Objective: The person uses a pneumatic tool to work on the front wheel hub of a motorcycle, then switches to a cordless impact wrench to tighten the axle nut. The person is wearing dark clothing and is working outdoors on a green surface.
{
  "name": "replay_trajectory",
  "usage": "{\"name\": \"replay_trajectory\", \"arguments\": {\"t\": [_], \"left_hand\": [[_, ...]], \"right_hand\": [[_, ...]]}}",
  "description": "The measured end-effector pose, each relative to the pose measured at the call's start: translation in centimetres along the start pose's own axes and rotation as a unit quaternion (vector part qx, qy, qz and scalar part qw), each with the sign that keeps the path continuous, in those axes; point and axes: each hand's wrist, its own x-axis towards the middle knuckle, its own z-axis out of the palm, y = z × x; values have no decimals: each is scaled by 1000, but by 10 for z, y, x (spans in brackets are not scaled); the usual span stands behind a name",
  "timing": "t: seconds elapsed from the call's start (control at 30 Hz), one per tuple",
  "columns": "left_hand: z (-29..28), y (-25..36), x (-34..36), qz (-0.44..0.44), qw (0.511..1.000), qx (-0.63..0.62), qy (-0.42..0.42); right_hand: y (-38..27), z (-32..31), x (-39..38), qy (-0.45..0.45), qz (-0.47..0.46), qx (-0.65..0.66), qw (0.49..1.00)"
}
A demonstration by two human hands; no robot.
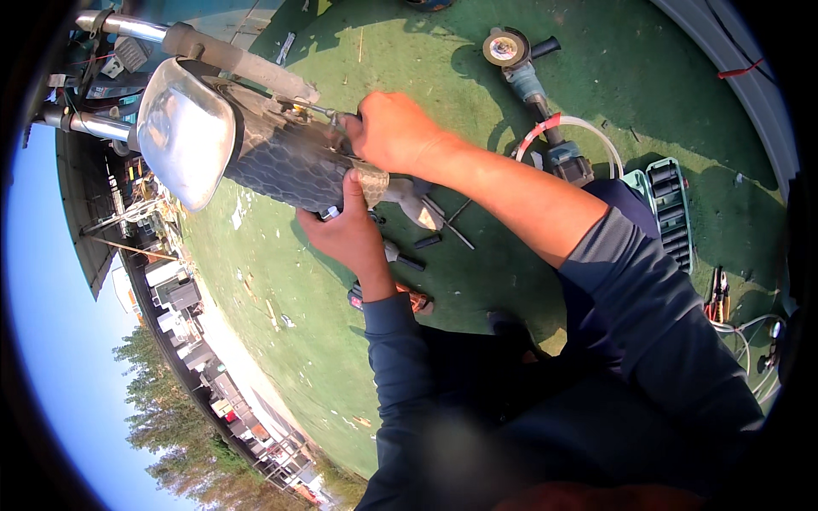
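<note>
A dark housing with a honeycomb pattern (268, 162) and a shiny silver cap (183, 128) lies between two metal tubes (136, 25) at the upper left. My right hand (392, 132) is closed around a small metal fitting on the housing's upper edge, beside a thin rod (317, 108). What exactly its fingertips hold is partly hidden. My left hand (341, 234) grips the housing's lower right part, thumb upright against its side, fingers near a small silver piece (332, 213).
On the green floor (281, 264) are an angle grinder (520, 77), another power tool (569, 157), a looped hose (615, 145), a socket case (669, 213), pliers (716, 294) and several loose tools below the housing. Sheds (179, 289) and trees (153, 400) are at the left.
</note>
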Motion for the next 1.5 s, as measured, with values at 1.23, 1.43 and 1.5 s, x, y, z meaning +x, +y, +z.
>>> {"name": "replay_trajectory", "arguments": {"t": [1.23, 1.43, 1.5], "left_hand": [[32, 229, -143, -238, 349, -789, -445], [25, 227, -140, -253, 356, -779, -451], [25, 227, -139, -258, 358, -774, -454]], "right_hand": [[10, 15, 7, 4, -4, 68, 998], [8, 6, 3, -21, 12, 76, 997], [11, 6, 5, -18, 9, 75, 997]]}}
